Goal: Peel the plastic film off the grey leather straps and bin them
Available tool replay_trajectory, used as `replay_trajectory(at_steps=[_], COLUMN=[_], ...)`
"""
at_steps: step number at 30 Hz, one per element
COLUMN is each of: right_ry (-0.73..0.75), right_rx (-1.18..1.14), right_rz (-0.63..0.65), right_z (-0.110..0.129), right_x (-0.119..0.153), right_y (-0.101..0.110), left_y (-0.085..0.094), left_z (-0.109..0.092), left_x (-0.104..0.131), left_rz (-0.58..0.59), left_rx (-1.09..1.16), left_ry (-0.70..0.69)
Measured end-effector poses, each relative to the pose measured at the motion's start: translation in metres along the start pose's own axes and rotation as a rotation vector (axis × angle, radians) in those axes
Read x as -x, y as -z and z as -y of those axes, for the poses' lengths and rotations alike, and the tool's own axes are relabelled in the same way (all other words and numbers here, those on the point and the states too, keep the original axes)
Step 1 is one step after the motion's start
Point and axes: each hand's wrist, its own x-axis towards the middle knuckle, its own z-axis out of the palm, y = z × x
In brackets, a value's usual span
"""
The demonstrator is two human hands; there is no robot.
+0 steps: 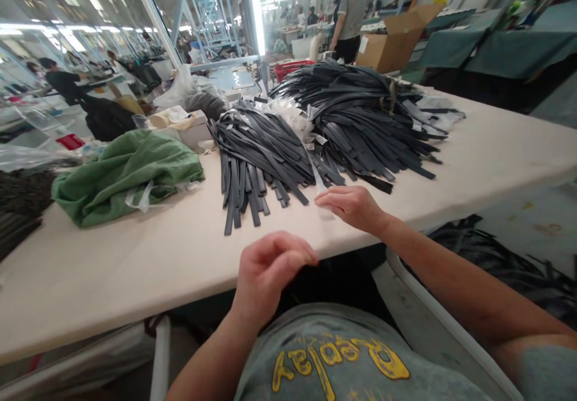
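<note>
My right hand (352, 207) is closed just above the table near its front edge, its fingertips pinching a thin whitish plastic strip (318, 177). That strip runs back toward a crumpled clump of white plastic (293, 115) between the dark bundles. Nearer my body, at the table's edge, my left hand (273, 269) is curled with thumb and fingers together; anything inside it is hidden. Beyond my hands lies a loose pile of dark grey flat strips (265, 154), ends fanned toward me. A larger bundle of similar strips (360, 112) sits to its right, tied near its far right end.
A crumpled green cloth (126, 175) lies on the pale table (171, 263) at left. Behind stand a red basket (292, 69) and an open cardboard box (392, 43). A person (349, 19) stands beyond the table. More dark strips (509, 269) lie low at right.
</note>
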Motion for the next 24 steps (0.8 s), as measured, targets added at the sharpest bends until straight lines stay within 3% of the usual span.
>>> replay_trajectory(at_steps=[4, 9, 13, 17, 19, 20, 24], right_ry=[0.231, 0.318, 0.233, 0.102, 0.075, 0.069, 0.157], right_rx=[-0.051, -0.055, -0.008, 0.052, 0.017, -0.023, -0.359], right_rz=[-0.111, -0.127, -0.036, 0.201, 0.332, 0.404, 0.658], right_z=[0.036, 0.053, 0.044, 0.048, 0.065, 0.075, 0.107], right_x=[0.012, 0.02, 0.027, 0.037, 0.046, 0.052, 0.07], right_y=[0.011, 0.011, -0.002, -0.024, -0.036, -0.041, -0.056], left_y=[-0.023, -0.032, -0.035, -0.018, 0.009, 0.028, 0.127], left_z=[0.027, 0.051, 0.039, 0.01, -0.012, -0.025, -0.087], left_x=[-0.038, -0.034, -0.015, 0.013, 0.023, 0.025, 0.02], left_rz=[0.176, 0.331, 0.358, 0.414, 0.286, 0.159, -0.537], left_rx=[0.054, 0.129, 0.253, 0.4, 0.52, 0.587, 0.706], left_ry=[0.188, 0.349, 0.392, 0.225, 0.114, 0.055, -0.275])
